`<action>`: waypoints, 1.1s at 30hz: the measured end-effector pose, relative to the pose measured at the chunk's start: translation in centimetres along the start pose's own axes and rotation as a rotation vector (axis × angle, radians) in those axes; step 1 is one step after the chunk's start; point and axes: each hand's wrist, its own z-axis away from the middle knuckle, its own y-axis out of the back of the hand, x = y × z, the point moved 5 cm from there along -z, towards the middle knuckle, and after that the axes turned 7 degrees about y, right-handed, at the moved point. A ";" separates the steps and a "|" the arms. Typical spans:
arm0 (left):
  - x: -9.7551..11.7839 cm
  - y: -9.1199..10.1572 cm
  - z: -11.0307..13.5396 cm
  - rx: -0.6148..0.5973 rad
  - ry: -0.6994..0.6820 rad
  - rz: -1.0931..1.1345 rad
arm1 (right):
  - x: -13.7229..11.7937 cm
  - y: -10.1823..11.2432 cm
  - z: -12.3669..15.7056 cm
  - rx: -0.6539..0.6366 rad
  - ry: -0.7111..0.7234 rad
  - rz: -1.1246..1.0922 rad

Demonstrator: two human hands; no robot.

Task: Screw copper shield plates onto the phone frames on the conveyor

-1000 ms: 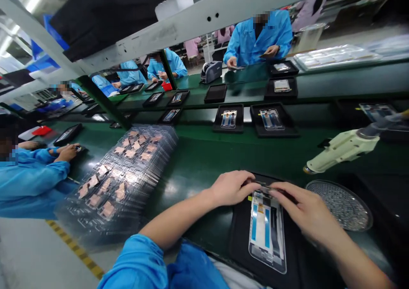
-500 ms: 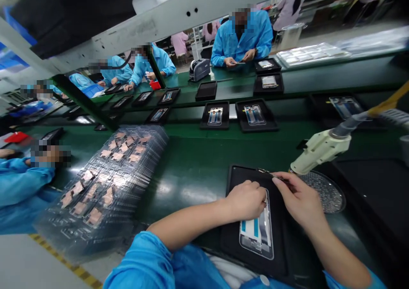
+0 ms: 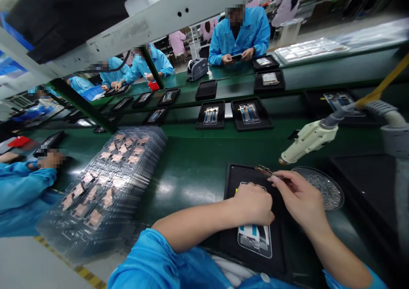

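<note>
Head view: along green factory benches [image 3: 194, 174], right hand [image 3: 300, 201] pinches a metal strip [image 3: 263, 170], left hand [image 3: 252, 203] clenches a phone frame [image 3: 254, 242].

Bright, even overhead lighting; white glare patches on the green bench [image 3: 191, 169]; glossy highlights across the stacked clear trays [image 3: 105, 186]; wide-angle curving along the white shelf beam [image 3: 137, 29]; soft blur at upper right.

The left hand [image 3: 252, 204] rests on a phone display frame [image 3: 254, 241] lying on a black mat [image 3: 238, 174], and the right hand [image 3: 300, 201] pinches a small brass-coloured strip [image 3: 263, 170] above the mat's far edge. A round mesh dish [image 3: 319, 188] sits just right of the mat, a cream-coloured hanging tool [image 3: 308, 142] hangs beyond it, and stacked clear plastic trays [image 3: 105, 186] lie well left.
</note>
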 end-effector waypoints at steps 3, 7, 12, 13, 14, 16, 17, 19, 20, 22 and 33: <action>0.1 -0.1 -0.3 -0.035 0.019 0.001 | 0.2 0.1 0.0 0.000 -0.025 -0.008; -0.3 -0.2 -0.1 -0.025 0.036 0.026 | 0.9 0.3 -0.1 -0.034 -0.059 0.016; -2.1 -0.8 1.4 0.074 0.054 0.179 | 1.1 -0.4 0.0 -0.155 -0.087 -0.046; -2.5 -1.0 1.9 0.132 0.048 0.261 | 0.9 -0.4 0.0 -0.177 -0.088 -0.051; -2.9 -1.2 2.6 0.201 0.035 0.350 | 0.7 -0.5 0.0 -0.203 -0.079 -0.045; -3.6 -1.8 4.1 0.340 -0.022 0.505 | -0.1 -0.6 -0.1 -0.271 -0.018 -0.001; -3.8 -2.2 4.8 0.402 -0.063 0.563 | -0.5 -0.7 -0.1 -0.307 0.025 0.031; -3.9 -2.8 6.2 0.501 -0.162 0.637 | -1.0 -0.9 -0.1 -0.374 0.106 0.092; -3.8 -3.1 6.8 0.539 -0.207 0.650 | -1.2 -1.0 0.0 -0.396 0.131 0.112; -3.5 -3.4 7.5 0.600 -0.271 0.639 | -1.2 -1.1 0.1 -0.413 0.147 0.121; -3.1 -3.2 7.7 0.638 -0.302 0.553 | -1.5 -1.9 0.6 -0.447 0.218 0.071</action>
